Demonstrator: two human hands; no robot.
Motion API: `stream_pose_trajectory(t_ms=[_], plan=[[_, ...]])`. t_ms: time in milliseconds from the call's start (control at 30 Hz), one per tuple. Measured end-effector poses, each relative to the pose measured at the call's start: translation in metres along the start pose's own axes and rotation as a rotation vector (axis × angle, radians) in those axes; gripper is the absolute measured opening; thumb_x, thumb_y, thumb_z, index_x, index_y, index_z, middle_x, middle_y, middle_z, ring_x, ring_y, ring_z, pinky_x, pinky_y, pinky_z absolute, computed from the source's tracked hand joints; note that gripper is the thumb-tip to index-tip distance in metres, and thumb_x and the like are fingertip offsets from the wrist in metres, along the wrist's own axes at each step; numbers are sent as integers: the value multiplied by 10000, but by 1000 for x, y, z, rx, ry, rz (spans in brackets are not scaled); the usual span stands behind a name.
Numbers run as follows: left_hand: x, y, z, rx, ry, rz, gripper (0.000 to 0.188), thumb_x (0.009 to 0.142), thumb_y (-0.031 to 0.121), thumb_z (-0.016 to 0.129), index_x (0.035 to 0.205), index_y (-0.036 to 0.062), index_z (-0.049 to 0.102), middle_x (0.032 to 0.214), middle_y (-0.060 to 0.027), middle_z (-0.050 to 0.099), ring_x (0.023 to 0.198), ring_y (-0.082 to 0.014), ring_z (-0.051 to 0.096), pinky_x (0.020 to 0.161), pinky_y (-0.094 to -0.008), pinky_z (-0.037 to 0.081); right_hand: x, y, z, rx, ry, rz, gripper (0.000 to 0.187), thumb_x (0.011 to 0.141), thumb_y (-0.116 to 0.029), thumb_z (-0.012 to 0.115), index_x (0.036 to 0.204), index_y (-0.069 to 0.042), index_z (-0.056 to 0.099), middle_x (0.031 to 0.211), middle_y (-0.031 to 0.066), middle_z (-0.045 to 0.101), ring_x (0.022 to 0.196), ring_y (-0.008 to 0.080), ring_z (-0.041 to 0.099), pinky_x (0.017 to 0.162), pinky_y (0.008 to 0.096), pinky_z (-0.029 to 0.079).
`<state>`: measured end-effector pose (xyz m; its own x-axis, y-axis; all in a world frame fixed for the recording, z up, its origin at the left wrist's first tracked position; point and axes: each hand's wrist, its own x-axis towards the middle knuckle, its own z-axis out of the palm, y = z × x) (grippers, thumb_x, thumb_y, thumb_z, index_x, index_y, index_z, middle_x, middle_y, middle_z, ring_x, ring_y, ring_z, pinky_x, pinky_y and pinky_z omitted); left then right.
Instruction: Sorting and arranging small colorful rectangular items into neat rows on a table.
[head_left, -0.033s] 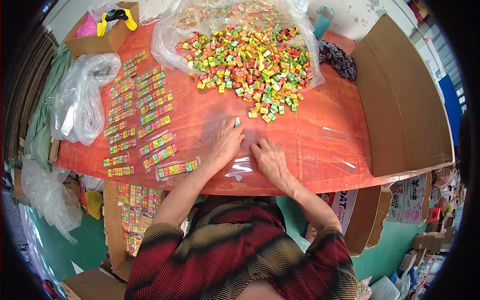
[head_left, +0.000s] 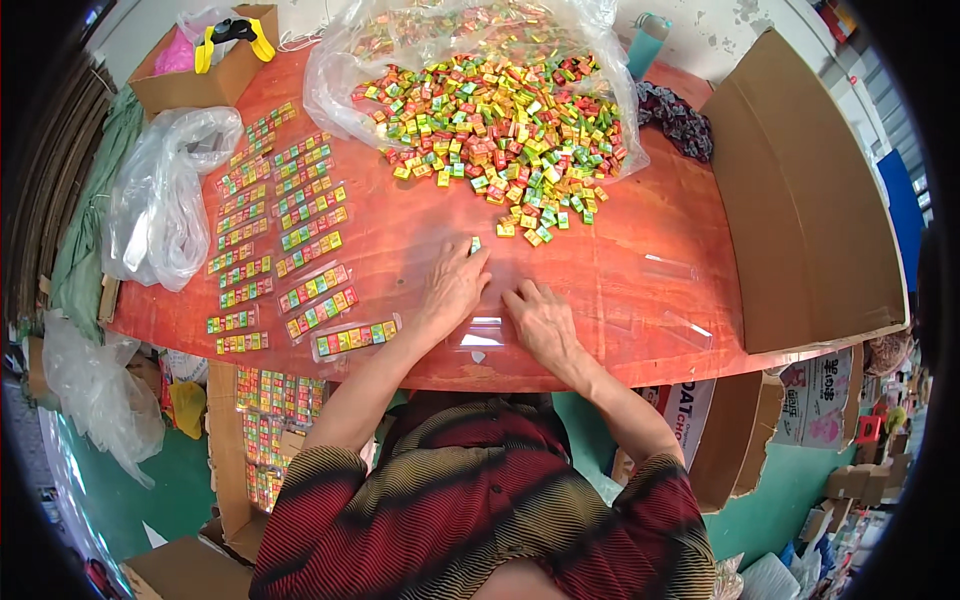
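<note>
My left hand (head_left: 455, 284) is low over the red table, its fingers bent and closed round a small green-and-white box (head_left: 475, 244) at the fingertips. Across a narrow gap, my right hand (head_left: 543, 318) rests with curled fingers; whatever lies under its fingertips is hidden. A clear plastic tray (head_left: 481, 338) with bright glare lies between my wrists. Beyond my hands spreads a large heap of small red, yellow and green boxes (head_left: 500, 125), spilling from a clear plastic bag (head_left: 335, 85). Left of my left forearm sits a clear tray filled with a row of such boxes (head_left: 356, 339).
More filled trays (head_left: 312, 243) form two columns on the left of the table. Clear trays (head_left: 687, 330) lie at the right, beside a tall cardboard box (head_left: 815, 200). A crumpled plastic bag (head_left: 160, 195) and a carton (head_left: 205, 75) stand at the left; a teal bottle (head_left: 650, 45) stands at the back.
The glare on the clear tray between my wrists has shifted slightly. Both hands stay almost exactly in place.
</note>
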<state>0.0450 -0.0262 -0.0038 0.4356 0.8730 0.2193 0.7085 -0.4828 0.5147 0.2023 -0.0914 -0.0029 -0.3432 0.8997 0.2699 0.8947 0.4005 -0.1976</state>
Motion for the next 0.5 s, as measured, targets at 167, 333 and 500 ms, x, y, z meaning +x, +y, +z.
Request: stream_pose_trajectory(t_ms=[167,333,500], plan=[[6,-6,0,-237,96,-159,355,760,49,568,1112,54,519,994,-160,484,967,-337,490,798,-411,421,27,16,-7,154,55,127,156,774,-137,569,918,-77,576,844,131,565,710,325,582,565,407,477],[27,-27,-5,-147,-11,-117,317,765,20,547,1078,71,564,950,-155,479,873,-339,525,754,-404,435,59,-9,10,231,189,171,226,752,-195,620,903,-45,543,845,147,581,724,322,601,569,400,490],[26,-22,-9,-81,-19,-97,265,755,28,559,1003,101,618,950,-173,468,813,-369,554,715,-441,451,58,-13,25,156,49,293,295,762,-226,612,956,-24,519,853,169,564,713,336,599,570,421,488]])
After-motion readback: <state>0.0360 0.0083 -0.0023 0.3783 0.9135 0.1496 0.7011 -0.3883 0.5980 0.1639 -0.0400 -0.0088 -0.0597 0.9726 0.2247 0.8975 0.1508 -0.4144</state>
